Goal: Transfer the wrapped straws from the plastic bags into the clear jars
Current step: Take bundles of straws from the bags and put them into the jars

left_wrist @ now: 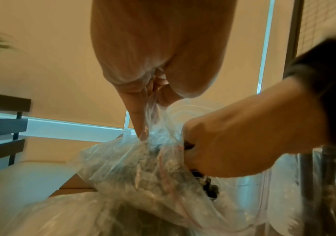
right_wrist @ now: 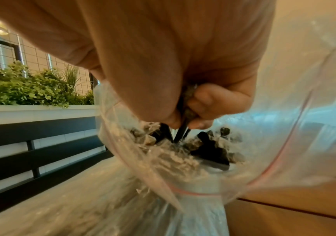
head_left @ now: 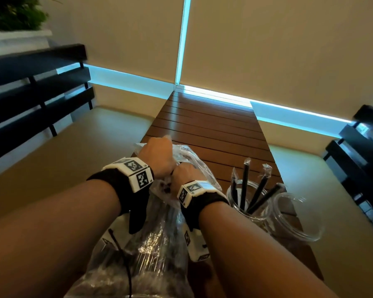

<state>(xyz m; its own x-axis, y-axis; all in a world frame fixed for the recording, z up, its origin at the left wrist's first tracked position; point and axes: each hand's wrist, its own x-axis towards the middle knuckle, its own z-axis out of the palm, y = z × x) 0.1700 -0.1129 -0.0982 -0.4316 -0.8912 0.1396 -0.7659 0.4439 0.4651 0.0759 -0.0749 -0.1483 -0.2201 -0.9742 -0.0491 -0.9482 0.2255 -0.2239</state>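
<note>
A clear plastic bag [head_left: 159, 239] full of wrapped black straws lies on the near end of the wooden table [head_left: 213, 130]. My left hand [head_left: 157, 155] pinches the bag's upper rim [left_wrist: 154, 110] and holds it up. My right hand [head_left: 184, 173] reaches into the bag's mouth and its fingers [right_wrist: 199, 102] pinch a few wrapped black straws [right_wrist: 181, 131]. More wrapped straws [right_wrist: 209, 148] crowd the bag's opening. To the right stands a clear jar [head_left: 247, 203] holding several wrapped straws [head_left: 244, 183]. A second clear jar [head_left: 297, 218] sits beside it, tilted toward me.
Dark slatted benches stand to the left [head_left: 37, 89] and the right [head_left: 362, 151] of the table. Beige blinds [head_left: 267, 39] hang behind the far end. A planter with green plants [head_left: 13, 16] sits at the back left.
</note>
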